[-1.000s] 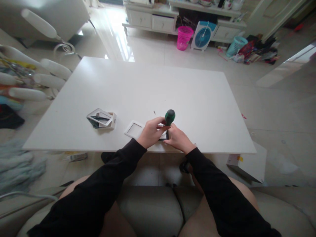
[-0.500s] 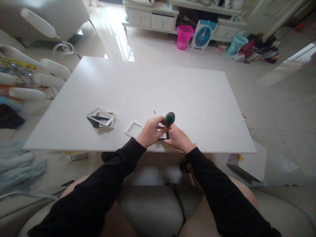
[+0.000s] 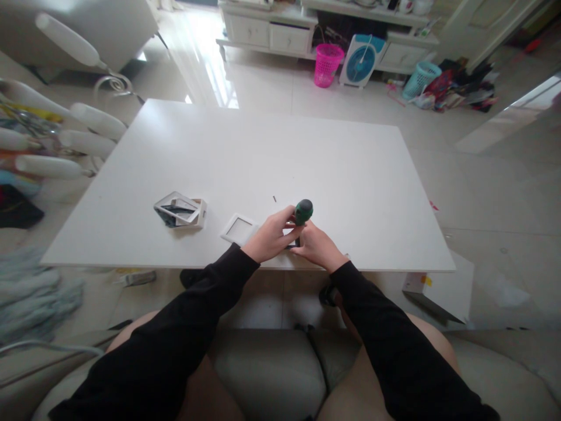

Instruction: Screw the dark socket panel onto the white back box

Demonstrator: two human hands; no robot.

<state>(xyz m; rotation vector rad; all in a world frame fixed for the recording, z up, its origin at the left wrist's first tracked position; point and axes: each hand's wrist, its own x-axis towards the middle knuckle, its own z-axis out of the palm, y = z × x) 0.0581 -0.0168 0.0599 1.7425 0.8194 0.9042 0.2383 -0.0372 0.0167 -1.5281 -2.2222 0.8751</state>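
I see both hands working at the near edge of the table [image 3: 263, 146], about midway along it. My left hand [image 3: 268, 238] has its fingers closed around the shaft of a screwdriver [image 3: 302, 211], just under the green handle, which stands upright. The right hand [image 3: 318, 247] is curled against a small dark-edged part [image 3: 293, 244] lying flat on the table under the tool; whether it truly grips the part or only steadies it, I cannot tell, since the fingers hide it. Just left of the hands lies a white frame [image 3: 238, 229], flat and apart from them. Further left, near the same edge, sits a tilted white piece [image 3: 180, 210] with dark inserts. A tiny screw [image 3: 274, 199] lies loose just beyond the hands.

My judgement: the step in hand is driving or loosening a screw in the small part. The next move calls for keeping the tip seated, the shaft upright, and the part pinned so it does not skate on the smooth top.
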